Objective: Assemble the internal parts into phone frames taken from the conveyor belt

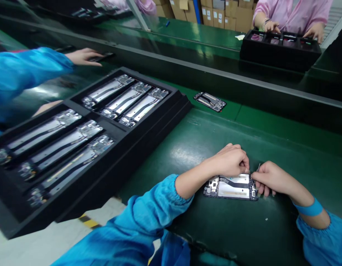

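An opened phone (234,187), its circuit boards, silver middle and dark ribbon cable bare, lies face down on the green bench in front of me. My left hand (234,162) reaches over its far edge, with thumb and fingers pinched together near the upper right corner. What those fingertips hold, if anything, is hidden. At the right end of the phone, my right hand (272,178) has its fingers closed. A thin grey tool pokes up behind the index finger; its kind cannot be made out. Both hands' fingertips are close together at that corner.
On the left, a black tray (156,138) holds several opened phones in slots. Another opened phone (210,101) lies beyond it by the rail. A co-worker's blue sleeve (29,70) reaches in at left. Across the bench, a person in pink handles a black box (280,55).
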Tool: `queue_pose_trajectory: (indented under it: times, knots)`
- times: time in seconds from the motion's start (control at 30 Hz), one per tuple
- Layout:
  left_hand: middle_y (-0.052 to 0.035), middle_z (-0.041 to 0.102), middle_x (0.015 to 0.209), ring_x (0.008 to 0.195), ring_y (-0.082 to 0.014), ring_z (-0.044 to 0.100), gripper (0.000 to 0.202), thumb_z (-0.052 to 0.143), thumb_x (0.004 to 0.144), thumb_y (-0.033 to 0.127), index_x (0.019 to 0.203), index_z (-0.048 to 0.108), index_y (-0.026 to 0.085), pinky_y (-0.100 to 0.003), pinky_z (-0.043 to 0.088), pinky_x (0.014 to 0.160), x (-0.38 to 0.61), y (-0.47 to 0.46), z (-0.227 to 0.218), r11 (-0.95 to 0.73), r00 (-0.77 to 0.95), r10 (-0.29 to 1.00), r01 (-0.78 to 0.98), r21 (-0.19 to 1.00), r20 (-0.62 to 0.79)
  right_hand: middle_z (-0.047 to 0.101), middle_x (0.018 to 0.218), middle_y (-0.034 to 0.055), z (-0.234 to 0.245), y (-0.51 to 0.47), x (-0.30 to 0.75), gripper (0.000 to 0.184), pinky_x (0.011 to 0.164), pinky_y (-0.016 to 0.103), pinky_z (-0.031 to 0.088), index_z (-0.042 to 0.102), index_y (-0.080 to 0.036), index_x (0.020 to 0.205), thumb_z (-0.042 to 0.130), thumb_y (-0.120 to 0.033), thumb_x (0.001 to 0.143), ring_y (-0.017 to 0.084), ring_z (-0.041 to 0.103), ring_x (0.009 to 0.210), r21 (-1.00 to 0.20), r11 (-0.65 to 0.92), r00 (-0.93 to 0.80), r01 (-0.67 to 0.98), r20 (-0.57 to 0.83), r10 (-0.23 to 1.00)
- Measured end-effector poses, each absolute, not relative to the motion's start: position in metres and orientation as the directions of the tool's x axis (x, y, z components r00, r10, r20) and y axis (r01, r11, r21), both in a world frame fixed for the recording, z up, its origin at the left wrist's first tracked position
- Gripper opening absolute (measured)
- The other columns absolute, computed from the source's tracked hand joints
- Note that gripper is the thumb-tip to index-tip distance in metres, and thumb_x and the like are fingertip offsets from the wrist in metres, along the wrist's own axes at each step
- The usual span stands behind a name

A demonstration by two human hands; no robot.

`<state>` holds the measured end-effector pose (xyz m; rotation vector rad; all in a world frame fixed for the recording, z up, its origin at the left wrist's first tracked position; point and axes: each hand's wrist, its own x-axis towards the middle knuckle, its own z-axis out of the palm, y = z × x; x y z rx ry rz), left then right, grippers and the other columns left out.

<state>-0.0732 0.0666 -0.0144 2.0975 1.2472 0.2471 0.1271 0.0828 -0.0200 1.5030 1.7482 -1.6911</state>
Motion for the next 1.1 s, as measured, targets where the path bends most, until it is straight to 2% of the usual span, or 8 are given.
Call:
queue_pose_trajectory:
  times: [0.13,0.6,0.7,0.77,0.83,0.93,1.0,1.1]
  knots:
    - [0.0005,0.072,0.083,0.096,-0.0213,0.056,0.01,0.072,0.084,0.033,0.08,0.077,0.025,-0.034,0.034,0.083,-0.076,0.063,-0.014,-0.285,0.488,0.857,0.716,0.638,-0.165,0.07,0.057,0.0056,-0.02,0.083,0.127,0.03,0.028,0.012,0.036,0.062,-0.013,0.057,0.049,-0.013,0.084,0.013,0.064,0.042,-0.567,-0.232,-0.42,0.791,-0.777,0.468]
    - [-0.0017,0.072,0.079,0.095,-0.0253,0.058,0.008,0.073,0.074,0.029,0.07,0.074,0.023,-0.039,0.037,0.086,-0.06,0.054,-0.005,-0.148,0.334,0.915,0.797,0.585,-0.224,0.07,0.059,0.0082,-0.022,0.085,0.132,0.028,0.031,0.014,0.038,0.064,-0.013,0.057,0.052,-0.021,0.081,0.013,0.064,0.043,-0.616,-0.245,-0.474,0.749,-0.756,0.453]
    - [-0.0025,0.071,0.083,0.092,-0.0245,0.059,0.012,0.072,0.077,0.033,0.078,0.072,0.022,-0.039,0.037,0.084,-0.061,0.047,-0.002,-0.148,0.31,0.926,0.825,0.545,-0.217,0.074,0.071,0.0108,-0.024,0.093,0.144,0.031,0.041,0.018,0.047,0.074,-0.01,0.076,0.056,-0.034,0.083,0.017,0.068,0.054,-0.758,-0.3,-0.574,0.579,-0.641,0.51]
    - [-0.0035,0.069,0.089,0.094,-0.0243,0.059,0.016,0.07,0.082,0.037,0.083,0.07,0.021,-0.038,0.036,0.083,-0.064,0.041,-0.002,-0.157,0.304,0.926,0.849,0.505,-0.224,0.077,0.088,0.0119,-0.023,0.098,0.153,0.036,0.056,0.022,0.055,0.078,-0.011,0.092,0.056,-0.039,0.083,0.021,0.073,0.077,-0.859,-0.3,-0.554,0.414,-0.5,0.666]
    - [-0.0047,0.068,0.094,0.095,-0.0244,0.059,0.017,0.066,0.088,0.037,0.085,0.067,0.02,-0.037,0.035,0.082,-0.068,0.036,-0.003,-0.174,0.308,0.924,0.867,0.467,-0.227,0.076,0.1,0.0113,-0.021,0.101,0.158,0.036,0.074,0.026,0.056,0.078,-0.014,0.096,0.053,-0.037,0.085,0.023,0.07,0.097,-0.931,-0.203,-0.483,0.304,-0.335,0.809]
    - [-0.0041,0.067,0.09,0.088,-0.0221,0.06,0.017,0.055,0.096,0.032,0.086,0.061,0.019,-0.036,0.035,0.079,-0.073,0.033,-0.005,-0.221,0.349,0.915,0.854,0.471,-0.203,0.074,0.093,0.0075,-0.02,0.098,0.157,0.034,0.078,0.029,0.051,0.078,-0.016,0.1,0.05,-0.032,0.087,0.023,0.067,0.093,-0.938,-0.019,-0.463,0.345,-0.188,0.866]
    - [-0.0006,0.066,0.08,0.078,-0.0192,0.06,0.016,0.049,0.099,0.031,0.093,0.058,0.019,-0.035,0.036,0.08,-0.074,0.032,-0.006,-0.236,0.374,0.913,0.812,0.534,-0.165,0.071,0.085,0.0041,-0.02,0.091,0.151,0.033,0.072,0.028,0.048,0.076,-0.018,0.106,0.052,-0.031,0.088,0.021,0.064,0.082,-0.905,0.045,-0.519,0.423,-0.201,0.831]
    - [0.004,0.065,0.075,0.07,-0.0155,0.06,0.013,0.046,0.101,0.029,0.101,0.056,0.021,-0.034,0.037,0.082,-0.073,0.032,-0.007,-0.233,0.351,0.935,0.725,0.648,-0.057,0.067,0.079,0.0019,-0.021,0.082,0.141,0.025,0.067,0.026,0.045,0.074,-0.018,0.095,0.055,-0.033,0.089,0.019,0.059,0.075,-0.902,0.072,-0.596,0.426,-0.22,0.773]
